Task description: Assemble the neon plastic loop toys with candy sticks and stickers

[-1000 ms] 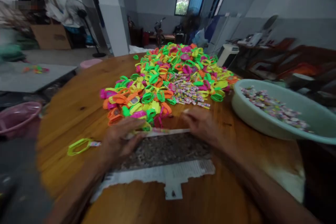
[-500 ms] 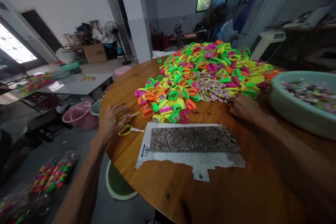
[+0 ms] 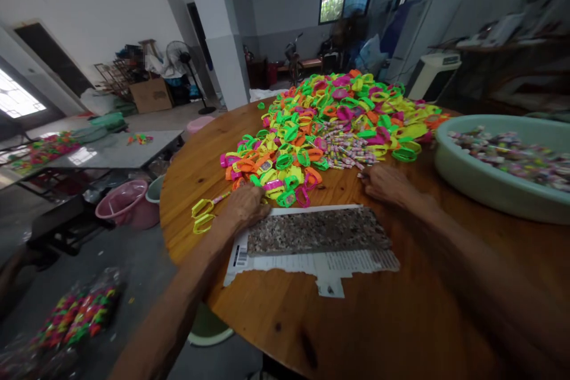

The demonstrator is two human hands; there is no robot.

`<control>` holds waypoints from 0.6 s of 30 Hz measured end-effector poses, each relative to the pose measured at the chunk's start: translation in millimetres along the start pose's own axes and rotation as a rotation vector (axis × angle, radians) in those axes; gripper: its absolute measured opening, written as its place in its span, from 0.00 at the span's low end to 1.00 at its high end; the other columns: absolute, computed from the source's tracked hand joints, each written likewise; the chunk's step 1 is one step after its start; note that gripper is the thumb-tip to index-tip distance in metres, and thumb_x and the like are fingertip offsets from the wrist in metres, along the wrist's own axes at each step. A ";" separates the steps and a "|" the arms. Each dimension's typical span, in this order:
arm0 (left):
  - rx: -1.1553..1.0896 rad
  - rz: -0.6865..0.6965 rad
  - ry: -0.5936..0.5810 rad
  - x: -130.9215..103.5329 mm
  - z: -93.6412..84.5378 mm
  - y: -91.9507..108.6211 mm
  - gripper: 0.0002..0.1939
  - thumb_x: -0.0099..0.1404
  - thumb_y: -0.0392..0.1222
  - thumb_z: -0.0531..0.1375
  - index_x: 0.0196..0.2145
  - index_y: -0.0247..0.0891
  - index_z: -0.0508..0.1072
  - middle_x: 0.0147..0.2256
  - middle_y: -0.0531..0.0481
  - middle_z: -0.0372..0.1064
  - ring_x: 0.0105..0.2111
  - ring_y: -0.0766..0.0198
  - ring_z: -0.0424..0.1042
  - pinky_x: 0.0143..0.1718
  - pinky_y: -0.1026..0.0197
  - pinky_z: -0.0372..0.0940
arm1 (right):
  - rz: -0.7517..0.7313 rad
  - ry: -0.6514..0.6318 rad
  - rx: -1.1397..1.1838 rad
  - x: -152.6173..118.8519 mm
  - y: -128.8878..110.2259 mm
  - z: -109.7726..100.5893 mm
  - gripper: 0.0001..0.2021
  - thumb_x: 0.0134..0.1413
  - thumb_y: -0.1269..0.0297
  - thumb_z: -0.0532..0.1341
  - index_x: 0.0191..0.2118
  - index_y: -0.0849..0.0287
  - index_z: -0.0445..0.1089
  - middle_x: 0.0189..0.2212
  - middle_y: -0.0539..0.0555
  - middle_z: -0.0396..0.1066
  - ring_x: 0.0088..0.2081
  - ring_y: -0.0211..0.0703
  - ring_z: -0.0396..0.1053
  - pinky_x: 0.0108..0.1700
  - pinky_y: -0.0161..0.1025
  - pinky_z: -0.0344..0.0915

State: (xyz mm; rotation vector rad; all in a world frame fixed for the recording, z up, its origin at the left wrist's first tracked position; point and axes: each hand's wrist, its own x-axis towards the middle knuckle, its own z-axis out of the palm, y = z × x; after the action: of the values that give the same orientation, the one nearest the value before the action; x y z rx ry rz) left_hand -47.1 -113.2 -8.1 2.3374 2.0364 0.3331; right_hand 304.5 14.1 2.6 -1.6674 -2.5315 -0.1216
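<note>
The left hand (image 3: pixel 247 206) has moved inward from two yellow bands (image 3: pixel 203 217) to the near edge of the neon toy watches (image 3: pixel 285 161). Left of it, the hollow yellow bands lie with a pink-patterned stick (image 3: pixel 221 196), its long axis pointing rightward and away. Its fingers curl narrowly, like the right hand's (image 3: pixel 385 183), near the wrapped sticks (image 3: pixel 347 149); what either holds cannot be told.

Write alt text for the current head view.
A person's left hand is at the near edge of a pile of bright watch-like bands, the right hand beside wrapped sticks; a speckled slab lies on paper on a table.
</note>
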 end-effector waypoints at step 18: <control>-0.598 0.361 0.047 -29.0 17.2 27.0 0.17 0.64 0.34 0.58 0.49 0.39 0.77 0.56 0.41 0.70 0.55 0.53 0.70 0.57 0.49 0.65 | -0.491 0.103 0.158 -82.0 -117.8 -8.1 0.07 0.63 0.67 0.56 0.37 0.59 0.71 0.37 0.56 0.70 0.38 0.45 0.65 0.38 0.42 0.52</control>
State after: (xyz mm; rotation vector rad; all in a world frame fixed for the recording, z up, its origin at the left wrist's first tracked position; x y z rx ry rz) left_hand -21.3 -143.5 -24.9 2.2783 1.2594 0.8713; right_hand 228.7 -108.0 -1.3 -0.9353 -2.7297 -0.0429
